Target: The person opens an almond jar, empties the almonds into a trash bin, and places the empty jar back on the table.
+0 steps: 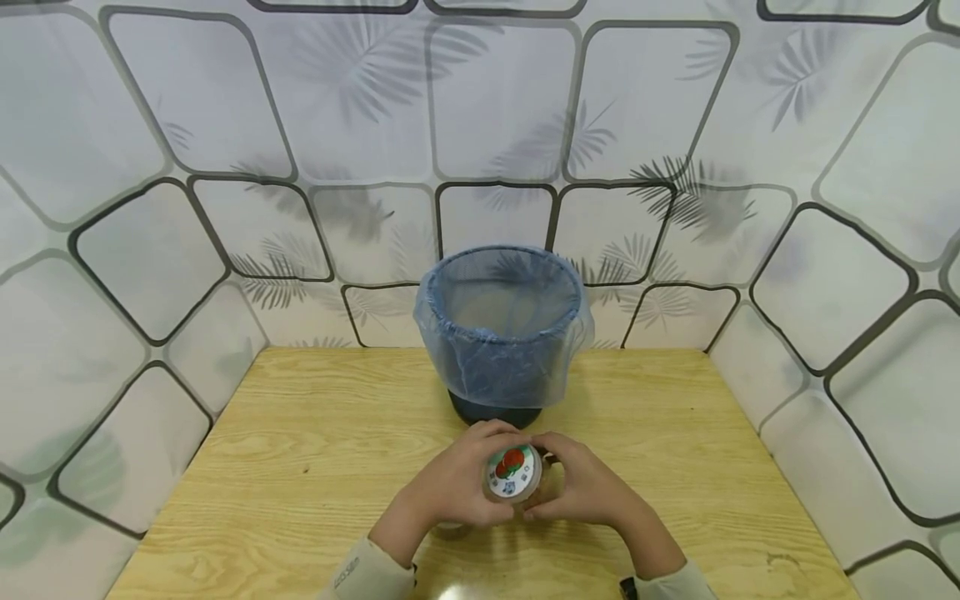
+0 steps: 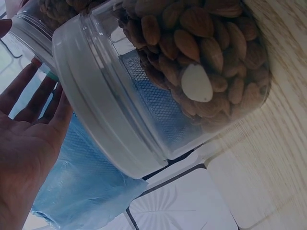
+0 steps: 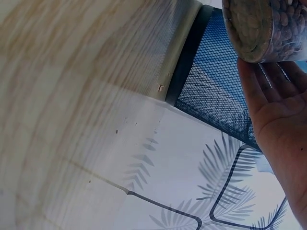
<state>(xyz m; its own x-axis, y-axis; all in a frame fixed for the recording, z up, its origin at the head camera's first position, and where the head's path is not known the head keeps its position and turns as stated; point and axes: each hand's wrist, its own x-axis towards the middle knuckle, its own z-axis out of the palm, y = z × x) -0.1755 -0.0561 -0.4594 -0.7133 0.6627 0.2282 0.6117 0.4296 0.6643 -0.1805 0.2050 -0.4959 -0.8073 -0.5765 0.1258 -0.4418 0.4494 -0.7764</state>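
Note:
Both hands hold a clear jar of small brown pieces (image 3: 289,28) off the table, in front of the bin. Its round lid (image 1: 513,472) bears a picture of red fruit and green leaves and is turned up toward the head camera. My left hand (image 1: 462,481) curls round the lid, thumb on the near side, fingers on the far side. On the other side, my right hand (image 1: 587,483) grips the jar's body between thumb and fingers. A second clear jar of almonds (image 2: 206,57) with a whitish lid stands on the table, mostly hidden under the left hand in the head view.
A dark mesh bin (image 3: 211,72) lined with a blue plastic bag (image 1: 510,367) stands behind the hands at the back of the wooden table (image 1: 322,450). Patterned wall panels (image 1: 495,100) enclose the table at the back and both sides.

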